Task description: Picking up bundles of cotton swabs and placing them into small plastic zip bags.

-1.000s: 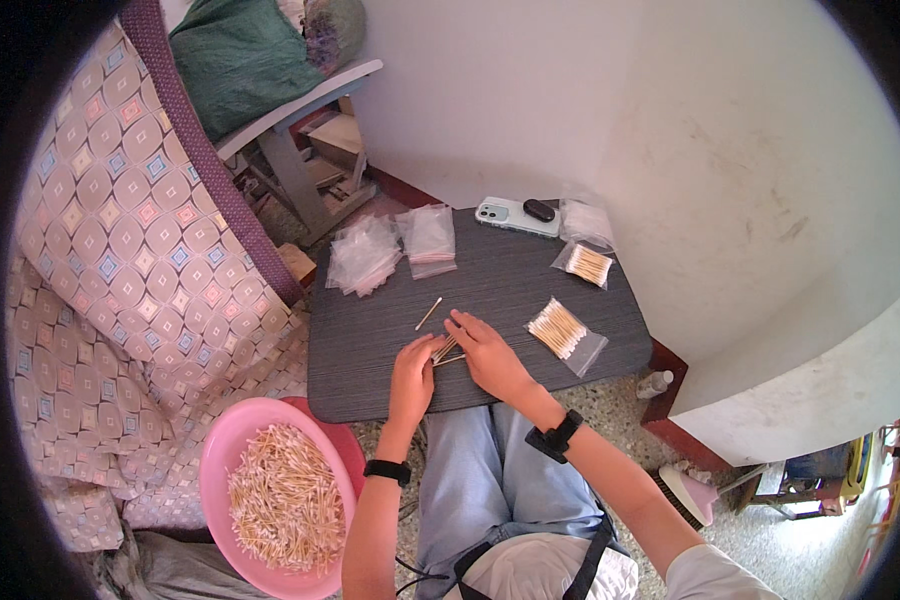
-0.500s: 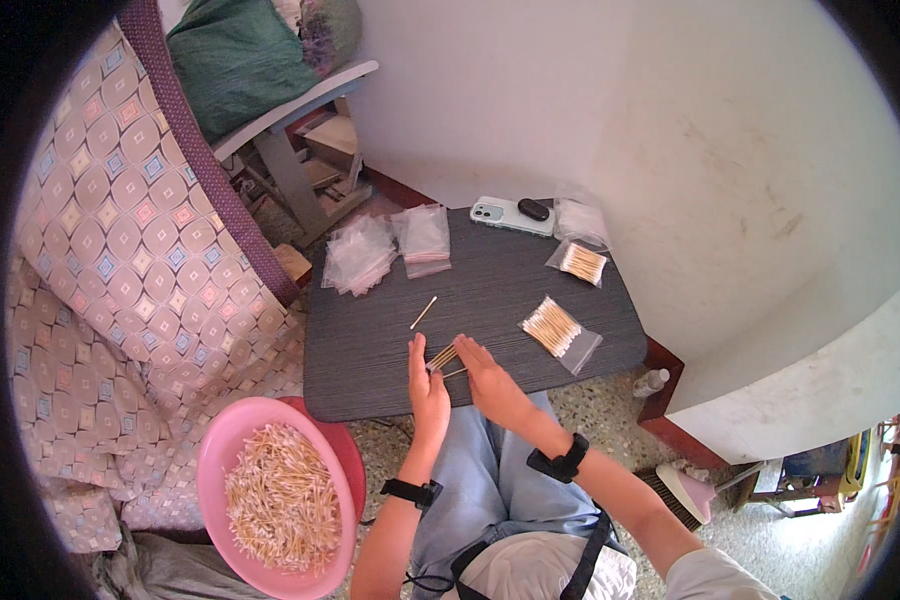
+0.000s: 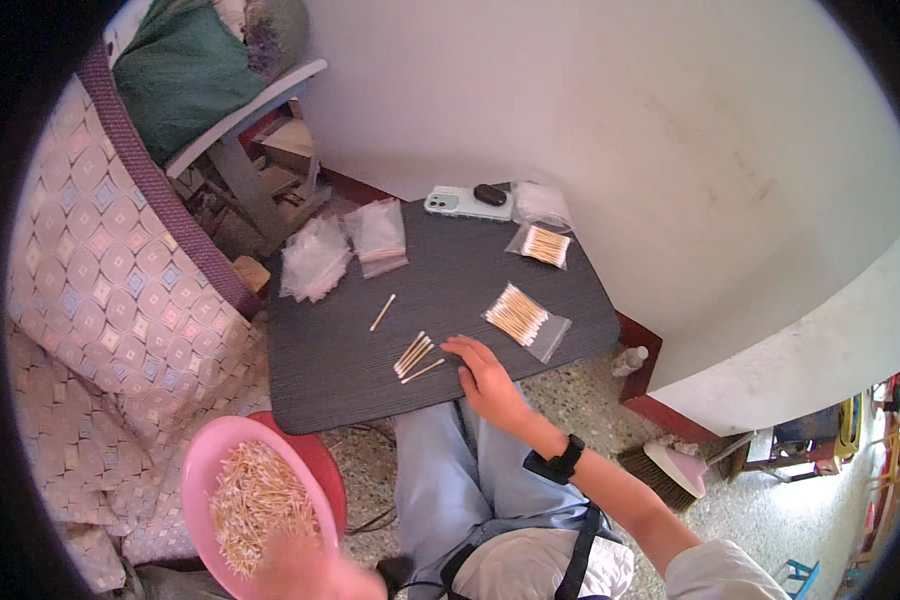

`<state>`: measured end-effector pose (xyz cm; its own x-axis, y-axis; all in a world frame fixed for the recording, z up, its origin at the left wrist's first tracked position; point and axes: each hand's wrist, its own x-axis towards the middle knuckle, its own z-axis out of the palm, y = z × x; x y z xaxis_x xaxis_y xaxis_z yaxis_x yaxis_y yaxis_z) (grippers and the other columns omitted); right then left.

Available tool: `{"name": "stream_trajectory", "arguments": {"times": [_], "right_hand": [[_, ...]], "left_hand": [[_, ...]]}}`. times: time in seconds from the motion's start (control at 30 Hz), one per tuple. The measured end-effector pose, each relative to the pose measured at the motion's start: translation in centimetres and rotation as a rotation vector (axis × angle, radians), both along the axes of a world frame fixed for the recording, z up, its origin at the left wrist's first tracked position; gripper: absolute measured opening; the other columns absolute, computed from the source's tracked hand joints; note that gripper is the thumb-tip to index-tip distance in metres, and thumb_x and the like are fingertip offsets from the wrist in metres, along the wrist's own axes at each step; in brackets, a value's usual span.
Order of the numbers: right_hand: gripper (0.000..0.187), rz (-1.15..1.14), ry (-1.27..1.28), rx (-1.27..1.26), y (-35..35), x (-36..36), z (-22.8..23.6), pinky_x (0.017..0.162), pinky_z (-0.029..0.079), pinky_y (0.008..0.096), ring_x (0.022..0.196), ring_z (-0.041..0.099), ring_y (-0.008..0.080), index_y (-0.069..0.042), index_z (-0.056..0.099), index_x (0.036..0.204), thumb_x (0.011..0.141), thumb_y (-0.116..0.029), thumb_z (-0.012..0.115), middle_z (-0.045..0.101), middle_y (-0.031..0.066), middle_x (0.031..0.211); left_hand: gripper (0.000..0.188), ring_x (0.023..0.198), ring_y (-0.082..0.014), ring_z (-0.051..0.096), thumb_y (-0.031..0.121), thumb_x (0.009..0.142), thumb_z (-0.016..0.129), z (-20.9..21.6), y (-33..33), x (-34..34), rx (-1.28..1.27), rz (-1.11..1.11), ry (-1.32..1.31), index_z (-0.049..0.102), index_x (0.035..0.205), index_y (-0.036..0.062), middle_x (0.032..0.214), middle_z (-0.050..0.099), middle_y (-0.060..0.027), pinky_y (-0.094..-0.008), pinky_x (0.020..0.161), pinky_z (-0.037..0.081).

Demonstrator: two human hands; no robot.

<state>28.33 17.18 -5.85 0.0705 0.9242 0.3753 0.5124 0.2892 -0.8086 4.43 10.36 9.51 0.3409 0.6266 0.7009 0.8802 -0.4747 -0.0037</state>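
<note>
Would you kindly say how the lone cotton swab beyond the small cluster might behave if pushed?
The lone cotton swab is thin, so probably very light. It looks straight and fairly stiff, and its slender form may let it roll sideways across the flat table.

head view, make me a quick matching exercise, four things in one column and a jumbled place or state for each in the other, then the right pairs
Things
1. phone
2. pink basin
3. left hand
4. right hand

Places or states
A. blurred, at the near part of the basin
B. by the loose swabs on the dark table, fingers extended
C. filled with a heap of swabs
D. under a small black object

Pairs: 1-D, 2-C, 3-A, 4-B
</note>
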Motion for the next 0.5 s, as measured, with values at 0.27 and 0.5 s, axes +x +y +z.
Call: {"name": "stream_trajectory", "arguments": {"times": [0.27,0.5], "right_hand": [[0.042,-0.019,-0.057,0.043,0.0,-1.2,0.1,0.103,0.038,0.0439,0.124,0.043,0.0377,-0.005,0.052,0.122,0.082,0.007,0.052,0.049,0.0189,0.128],[0.043,-0.011,-0.067,0.044,-0.2,-1.3,0.2,0.103,0.038,0.0439,0.124,0.043,0.0375,-0.005,0.052,0.122,0.081,0.006,0.054,0.049,0.0186,0.128]], "left_hand": [[0.015,0.086,-0.0301,0.06,0.011,0.086,0.055,-1.6,-2.3,-1.8,-0.082,-0.042,-0.049,0.06,0.086,-0.003,0.086,0.061,-0.0165,-0.0396,0.084,0.046],[0.015,0.09,-0.0293,0.059,0.011,0.088,0.053,-3.3,-3.1,-2.5,-0.143,-0.08,-0.098,0.058,0.093,-0.0024,0.092,0.06,-0.0158,-0.0394,0.086,0.045]]}}
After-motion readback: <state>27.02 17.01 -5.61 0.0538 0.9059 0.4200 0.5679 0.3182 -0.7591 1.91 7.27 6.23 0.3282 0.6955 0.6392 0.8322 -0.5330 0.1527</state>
